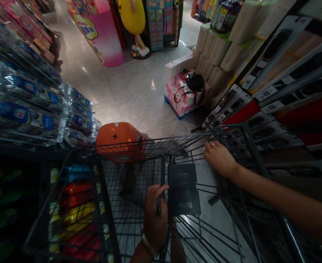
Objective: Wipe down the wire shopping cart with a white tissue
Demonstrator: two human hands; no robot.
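Observation:
A dark wire shopping cart (108,208) fills the lower middle of the head view. Low in the centre, my left hand (155,204) is closed around a dark bar of the cart, beside a flat black plastic panel (184,190). A band circles the left wrist. To the right, my right hand (218,157) has a ring on one finger, and its bent fingers grip the cart's wire side near the far right corner. Its fingertips are partly hard to make out. Through the wires, the grey tiled floor shows below.
An orange plastic stool (119,140) stands just beyond the cart. Packaged goods (26,106) line the left. Ahead right, pink packs (179,96) on a blue pallet carry a black bag (195,82). Hanging packages (284,62) crowd the right shelf. A pink display (103,36) stands farther off.

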